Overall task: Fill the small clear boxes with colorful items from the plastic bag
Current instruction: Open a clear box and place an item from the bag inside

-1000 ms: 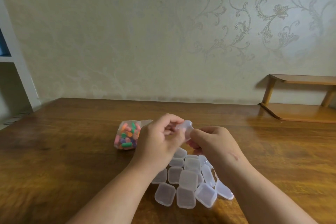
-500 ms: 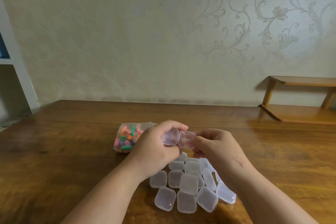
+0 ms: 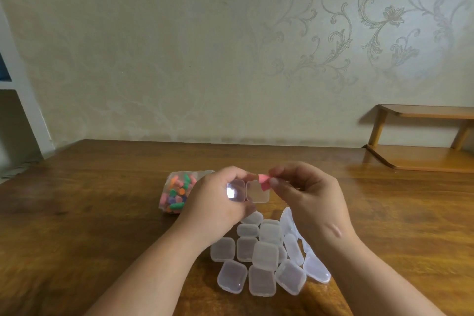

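My left hand [image 3: 213, 202] holds a small clear box [image 3: 247, 191] above the table, its hinged lid swung open flat so both halves face me. My right hand [image 3: 307, 195] pinches a small pink item [image 3: 263, 181] between thumb and fingertips, right at the upper right corner of the open box. A clear plastic bag [image 3: 177, 191] full of colorful little pieces lies on the table just left of my left hand. Several closed clear boxes [image 3: 264, 256] lie in a heap on the table below my hands.
The wooden table [image 3: 89, 213] spreads wide to both sides. A low wooden shelf [image 3: 423, 156] stands at the back right against the patterned wall. A white shelf edge [image 3: 23, 100] rises at the far left.
The box went from closed to fully open in my left hand. My right hand let go of the box and now pinches a pink item at its edge.
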A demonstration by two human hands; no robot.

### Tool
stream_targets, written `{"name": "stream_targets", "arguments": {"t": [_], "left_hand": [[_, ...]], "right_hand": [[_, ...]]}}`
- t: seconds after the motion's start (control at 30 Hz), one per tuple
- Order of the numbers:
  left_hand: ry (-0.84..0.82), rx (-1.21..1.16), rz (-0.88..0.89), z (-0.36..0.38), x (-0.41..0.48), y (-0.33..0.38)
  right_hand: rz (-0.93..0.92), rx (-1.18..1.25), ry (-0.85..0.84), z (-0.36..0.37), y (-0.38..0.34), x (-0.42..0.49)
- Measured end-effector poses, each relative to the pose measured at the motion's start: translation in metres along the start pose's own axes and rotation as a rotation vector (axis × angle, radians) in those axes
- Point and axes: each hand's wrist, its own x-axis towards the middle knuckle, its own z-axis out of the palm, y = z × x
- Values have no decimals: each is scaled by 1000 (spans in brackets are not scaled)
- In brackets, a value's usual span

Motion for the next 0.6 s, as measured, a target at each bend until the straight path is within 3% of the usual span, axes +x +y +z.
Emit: {"name": "stream_targets", "arguments": {"t": [0.37,0.6], "left_hand": [[4,-129,-36,2,-1,-2],[0,-160,-75,2,1,-2]], "right_hand": [[-211,-440,-20,7,11,-1],[-93,-398,-37,6,10,2]]}}
